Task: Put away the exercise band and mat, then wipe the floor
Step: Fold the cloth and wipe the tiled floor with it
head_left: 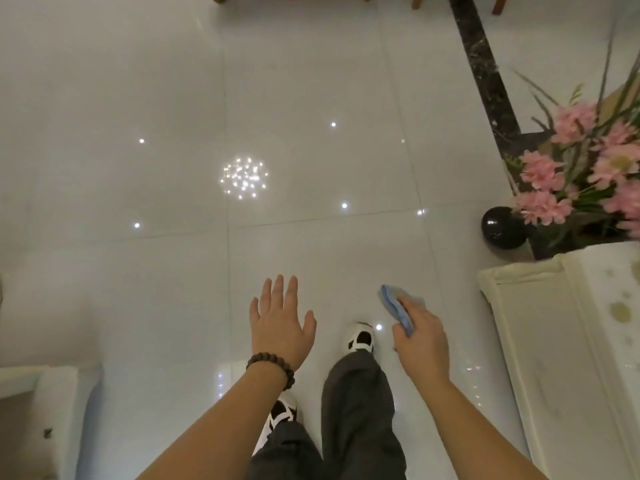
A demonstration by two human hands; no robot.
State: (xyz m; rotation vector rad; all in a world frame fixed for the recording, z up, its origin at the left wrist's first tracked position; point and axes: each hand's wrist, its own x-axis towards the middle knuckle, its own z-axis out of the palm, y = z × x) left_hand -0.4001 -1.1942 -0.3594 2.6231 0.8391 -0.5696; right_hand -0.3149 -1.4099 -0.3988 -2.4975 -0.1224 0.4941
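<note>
I stand over a glossy white tiled floor (294, 109) that mirrors ceiling lights. My right hand (424, 337) grips a folded blue cloth (394, 304), held in the air above the tiles near my right shoe. My left hand (280, 318) is spread flat with fingers apart, palm down, holding nothing; a dark bead bracelet (272, 367) circles its wrist. No exercise band or mat is in view.
A white cabinet (561, 341) stands at the right, with pink flowers (581, 168) and a black ball (502, 228) behind it. A dark marble strip (481, 60) crosses the floor. White furniture (52, 410) sits lower left; wooden chair legs (415, 1) at the top.
</note>
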